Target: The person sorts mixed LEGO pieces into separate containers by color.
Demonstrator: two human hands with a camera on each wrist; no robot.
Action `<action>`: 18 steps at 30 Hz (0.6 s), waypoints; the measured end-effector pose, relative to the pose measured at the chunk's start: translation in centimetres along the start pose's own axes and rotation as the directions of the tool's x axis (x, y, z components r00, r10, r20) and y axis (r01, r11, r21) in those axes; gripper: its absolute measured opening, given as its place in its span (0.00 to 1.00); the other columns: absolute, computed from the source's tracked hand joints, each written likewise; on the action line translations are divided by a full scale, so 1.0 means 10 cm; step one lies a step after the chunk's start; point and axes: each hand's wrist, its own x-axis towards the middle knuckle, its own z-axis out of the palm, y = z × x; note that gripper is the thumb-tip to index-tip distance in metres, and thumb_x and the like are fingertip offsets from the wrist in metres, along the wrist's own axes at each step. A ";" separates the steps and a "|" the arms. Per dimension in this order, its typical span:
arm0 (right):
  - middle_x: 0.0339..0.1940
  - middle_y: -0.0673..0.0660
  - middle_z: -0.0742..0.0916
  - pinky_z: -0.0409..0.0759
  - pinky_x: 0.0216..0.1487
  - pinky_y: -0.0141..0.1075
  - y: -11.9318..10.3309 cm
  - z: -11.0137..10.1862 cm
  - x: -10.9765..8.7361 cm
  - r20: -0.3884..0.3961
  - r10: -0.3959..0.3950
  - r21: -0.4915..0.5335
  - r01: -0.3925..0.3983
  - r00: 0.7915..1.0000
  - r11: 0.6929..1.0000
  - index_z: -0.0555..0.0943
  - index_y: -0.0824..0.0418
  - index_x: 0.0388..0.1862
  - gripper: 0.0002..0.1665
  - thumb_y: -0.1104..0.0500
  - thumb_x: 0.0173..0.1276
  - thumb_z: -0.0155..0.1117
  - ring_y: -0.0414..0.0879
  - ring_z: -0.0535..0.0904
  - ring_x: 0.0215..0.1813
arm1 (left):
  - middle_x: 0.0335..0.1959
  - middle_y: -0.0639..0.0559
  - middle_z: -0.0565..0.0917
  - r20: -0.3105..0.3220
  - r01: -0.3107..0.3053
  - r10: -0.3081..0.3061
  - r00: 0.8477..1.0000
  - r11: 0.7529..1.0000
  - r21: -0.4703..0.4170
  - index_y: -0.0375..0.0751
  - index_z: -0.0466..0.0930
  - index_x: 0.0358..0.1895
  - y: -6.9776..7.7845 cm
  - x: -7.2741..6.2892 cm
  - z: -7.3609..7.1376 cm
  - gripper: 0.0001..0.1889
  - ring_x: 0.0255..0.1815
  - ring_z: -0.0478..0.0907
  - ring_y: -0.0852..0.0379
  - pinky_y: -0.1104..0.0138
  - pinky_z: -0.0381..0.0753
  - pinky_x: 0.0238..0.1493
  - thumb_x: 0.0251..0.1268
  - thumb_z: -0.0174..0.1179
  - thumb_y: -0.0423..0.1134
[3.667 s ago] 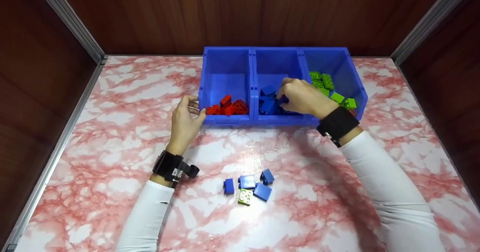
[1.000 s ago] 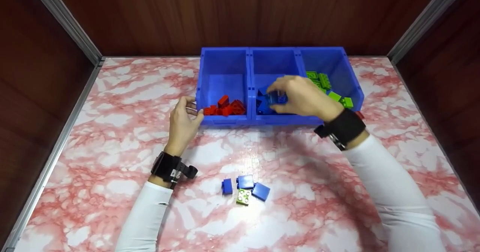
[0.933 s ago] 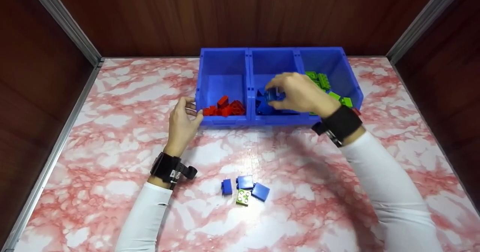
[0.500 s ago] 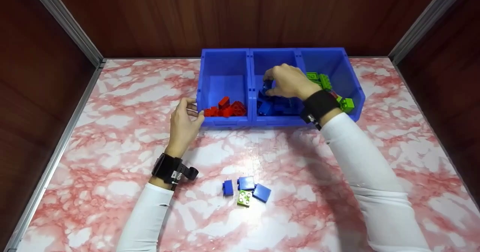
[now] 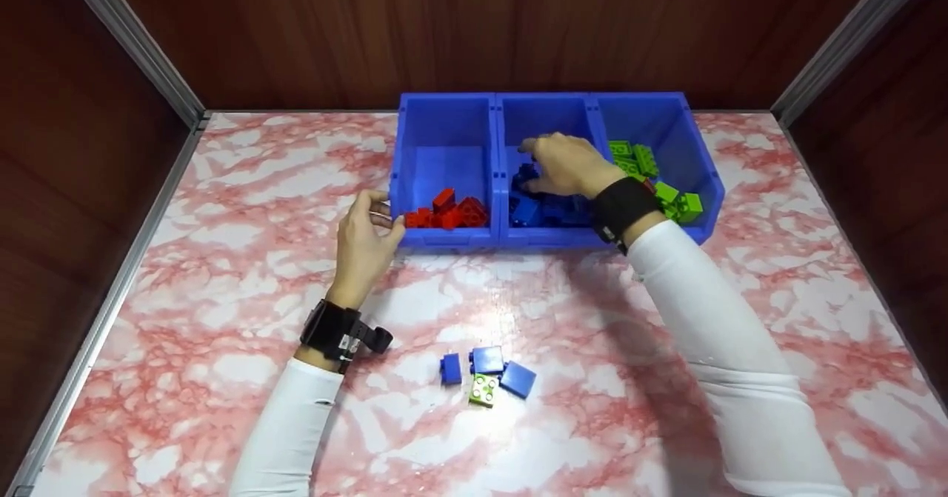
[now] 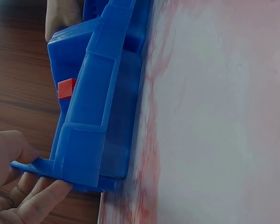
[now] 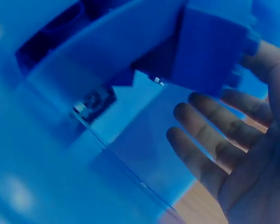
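Note:
My left hand (image 5: 363, 241) grips the left side wall of the blue three-compartment bin (image 5: 448, 239). In the left wrist view, the thumb and fingers of that left hand (image 6: 44, 200) lie on opposite sides of the bin's edge. Over the middle compartment is my right hand (image 5: 569, 165), its fingers spread apart from the thumb. Dark blue toy bricks (image 5: 526, 209) lie below it. The right wrist view shows the right hand (image 7: 252, 158) with loosely extended fingers and a blue brick (image 7: 207, 51) close to the thumb and index finger; whether they touch is unclear.
Red bricks (image 5: 448, 212) lie in the left compartment, green bricks (image 5: 689, 207) in the right one. On the marbled table (image 5: 222, 275), three loose blue bricks (image 5: 518, 379) lie around a light green brick (image 5: 483, 390). A wooden wall (image 5: 296, 38) stands behind the bin.
One blue brick has left the table group since the earliest frame. My right hand carried a blue brick toward the back left of the middle compartment, then spread its fingers. The left hand stays put.

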 end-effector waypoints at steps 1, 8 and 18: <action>0.69 0.67 0.84 0.84 0.64 0.61 -0.01 -0.02 -0.03 -0.016 -0.022 -0.007 0.022 1.000 1.000 0.76 0.63 0.73 0.38 0.48 0.69 0.73 0.67 0.82 0.67 | 0.45 0.36 0.85 0.000 0.000 0.000 1.000 1.000 -0.001 0.30 0.77 0.57 0.00 0.00 0.00 0.18 0.44 0.86 0.42 0.52 0.88 0.53 0.65 0.66 0.26; 0.58 0.65 0.88 0.91 0.48 0.56 -0.22 -0.15 -0.48 -0.224 -0.242 -0.093 0.226 0.944 0.970 0.83 0.62 0.65 0.30 0.47 0.70 0.73 0.62 0.87 0.56 | 0.46 0.36 0.85 0.001 0.001 -0.001 1.000 1.000 0.001 0.30 0.77 0.58 0.00 0.01 0.00 0.19 0.44 0.86 0.42 0.52 0.88 0.53 0.66 0.66 0.27; 0.45 0.56 0.92 0.88 0.32 0.32 -0.68 0.24 -1.34 -0.272 -0.551 -0.126 0.538 0.789 0.833 0.88 0.59 0.51 0.21 0.51 0.63 0.79 0.47 0.88 0.40 | 0.46 0.37 0.86 -0.007 -0.005 0.005 1.000 1.000 0.014 0.30 0.77 0.57 -0.01 0.01 0.00 0.18 0.44 0.86 0.42 0.54 0.88 0.52 0.65 0.66 0.28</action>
